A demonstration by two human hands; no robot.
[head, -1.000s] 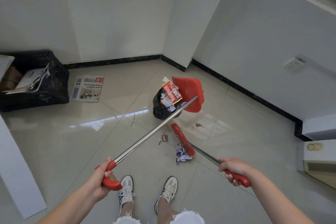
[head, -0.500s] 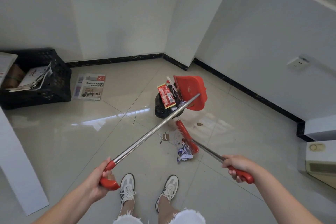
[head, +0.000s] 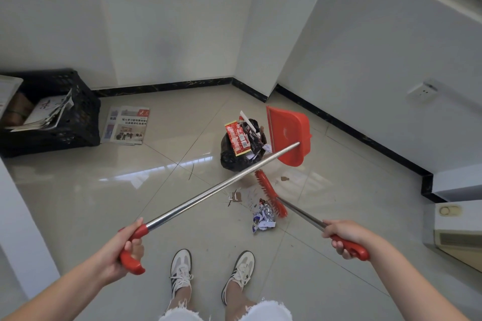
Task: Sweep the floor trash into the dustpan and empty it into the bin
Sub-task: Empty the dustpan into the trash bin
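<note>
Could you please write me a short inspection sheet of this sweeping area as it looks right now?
Surface: glossy tiled floor, scraps and dust near the broom.
Job's things: red dustpan raised and tipped at the black bin bag, which is stuffed with wrappers; broom head down on the floor.
Clutter: crumpled foil wrapper beside the bristles; cardboard bits; small scrap.
Grippers: left hand grips the dustpan handle; right hand grips the broom handle.
Cables: nothing seen.
Surroundings: black crate with papers, newspaper on the floor, wall socket.
</note>
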